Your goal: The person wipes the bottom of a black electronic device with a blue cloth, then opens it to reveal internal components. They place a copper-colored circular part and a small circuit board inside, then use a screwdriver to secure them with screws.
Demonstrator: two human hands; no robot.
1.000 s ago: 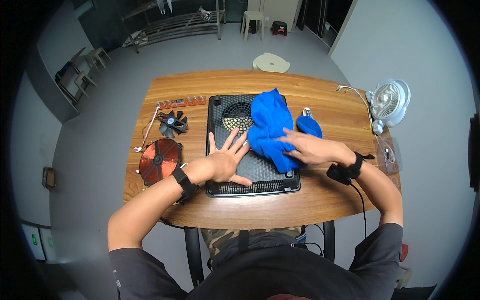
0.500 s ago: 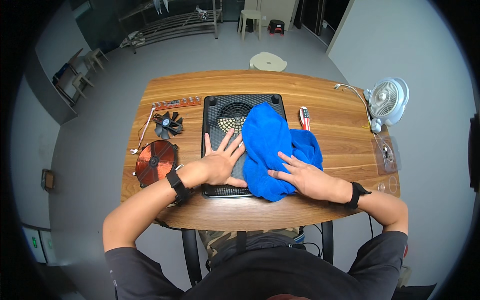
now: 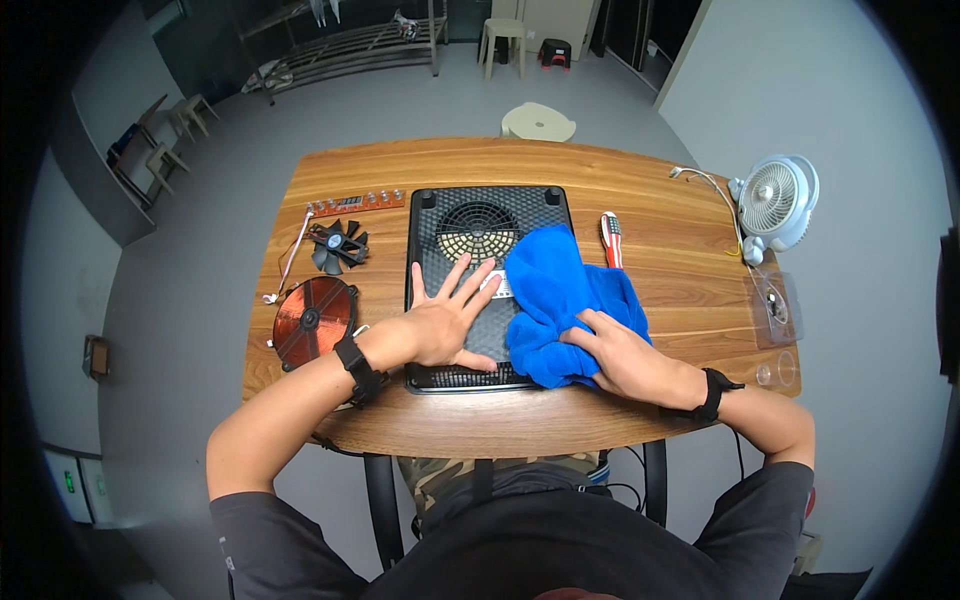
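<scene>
A black vented appliance casing (image 3: pixel 470 215) lies flat in the middle of the wooden table (image 3: pixel 660 230). My left hand (image 3: pixel 445 320) rests palm down on its near left part, fingers spread. A blue cloth (image 3: pixel 555 300) is bunched over the casing's right side and spills onto the table. My right hand (image 3: pixel 620 355) presses on the cloth's near edge, fingers laid over the fabric. Both wrists wear black bands.
Left of the casing lie a copper coil disc (image 3: pixel 313 318), a small black fan (image 3: pixel 338 246) and a narrow circuit board (image 3: pixel 355 203) with a white wire. A red-handled screwdriver (image 3: pixel 611 238) lies right of the cloth. A white desk fan (image 3: pixel 775 200) and clear plastic tray (image 3: pixel 772 308) stand far right.
My right hand has dragged the blue cloth from the casing's far right part toward me, down to its near right corner. My left hand stays flat on the casing.
</scene>
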